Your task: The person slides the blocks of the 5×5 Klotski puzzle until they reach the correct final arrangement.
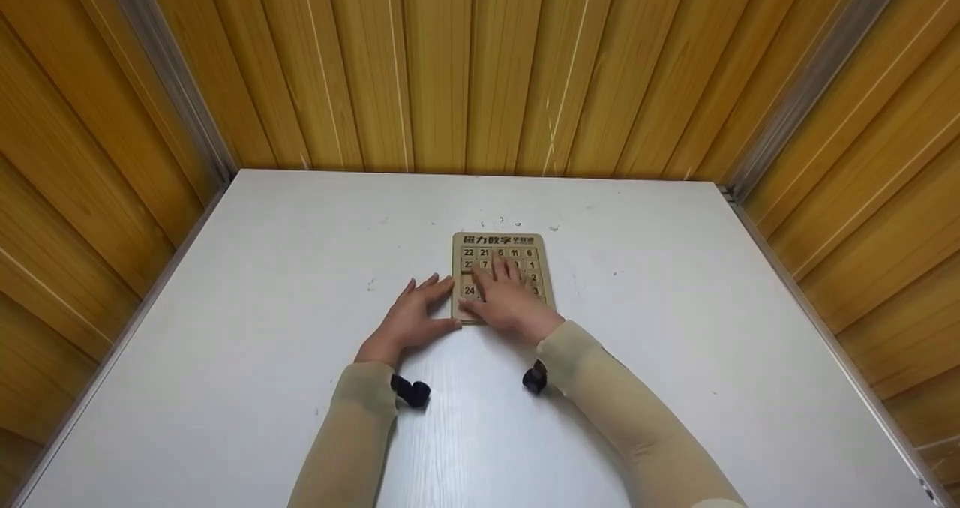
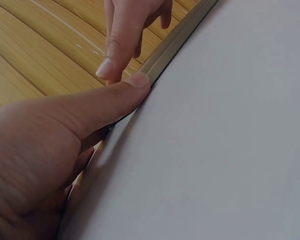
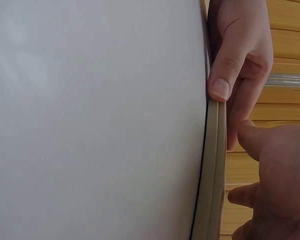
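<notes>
One number puzzle lies mid-frame on bench; left hand, fingers spread, touches its left edge; right hand, fingers spread, over tiles.

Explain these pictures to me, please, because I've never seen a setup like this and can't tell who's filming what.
There's no robot here, just a person's two bare hands. The wide picture comes from a camera worn on the head, looking forward and down. The two close-ups come from cameras on the left and right wrists. On the white table lies a flat board with number tiles. The left hand touches the board's left and near edges. The right hand is spread over the tiles. Neither hand appears to be lifting anything.
</notes>
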`<state>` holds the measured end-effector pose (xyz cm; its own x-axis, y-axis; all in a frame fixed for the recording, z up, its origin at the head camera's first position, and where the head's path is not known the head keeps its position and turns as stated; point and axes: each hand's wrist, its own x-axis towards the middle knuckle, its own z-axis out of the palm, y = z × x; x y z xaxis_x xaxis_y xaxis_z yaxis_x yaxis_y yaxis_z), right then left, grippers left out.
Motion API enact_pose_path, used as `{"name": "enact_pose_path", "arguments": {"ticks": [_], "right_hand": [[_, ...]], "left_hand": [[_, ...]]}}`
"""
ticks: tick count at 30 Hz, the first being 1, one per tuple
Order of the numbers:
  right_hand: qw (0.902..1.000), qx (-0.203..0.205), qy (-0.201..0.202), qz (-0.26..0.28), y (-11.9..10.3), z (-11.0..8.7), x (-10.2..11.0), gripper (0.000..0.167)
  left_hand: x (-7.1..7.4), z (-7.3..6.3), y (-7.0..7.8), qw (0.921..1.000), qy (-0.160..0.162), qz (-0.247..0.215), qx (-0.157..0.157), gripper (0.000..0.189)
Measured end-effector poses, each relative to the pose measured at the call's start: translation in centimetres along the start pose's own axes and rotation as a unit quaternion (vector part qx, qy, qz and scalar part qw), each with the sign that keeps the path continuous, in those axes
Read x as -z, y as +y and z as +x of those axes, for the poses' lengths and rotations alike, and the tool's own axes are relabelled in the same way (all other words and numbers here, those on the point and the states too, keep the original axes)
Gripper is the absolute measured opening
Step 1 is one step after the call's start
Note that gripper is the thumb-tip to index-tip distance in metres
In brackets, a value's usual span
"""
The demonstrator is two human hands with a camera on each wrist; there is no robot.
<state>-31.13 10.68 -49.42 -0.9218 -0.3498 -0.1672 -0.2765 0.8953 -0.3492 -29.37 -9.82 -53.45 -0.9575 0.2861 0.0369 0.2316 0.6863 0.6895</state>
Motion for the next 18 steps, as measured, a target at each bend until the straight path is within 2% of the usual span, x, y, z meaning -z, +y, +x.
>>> {"name": "enact_pose_path", "arguments": {"ticks": [5,10,18], "right_hand": [[0.9999,-0.013,-0.008,-0.006,0.0,0.9,0.1,0.081],[0.9998,-0.01,-0.006,-0.013,-0.1,0.7,0.0,0.081],[0.9997,0.0,0.0,-0.026,-0.3,-0.5,-0.4,0.084]], "left_hand": [[-0.1,0.0,0.0,1.0,-0.001,-0.002,0.001,0.08],[-0.1,-0.1,0.1,0.9999,0.001,-0.007,0.013,0.081],[-0.2,0.1,-0.2,0.9999,0.007,-0.002,-0.014,0.08]]}}
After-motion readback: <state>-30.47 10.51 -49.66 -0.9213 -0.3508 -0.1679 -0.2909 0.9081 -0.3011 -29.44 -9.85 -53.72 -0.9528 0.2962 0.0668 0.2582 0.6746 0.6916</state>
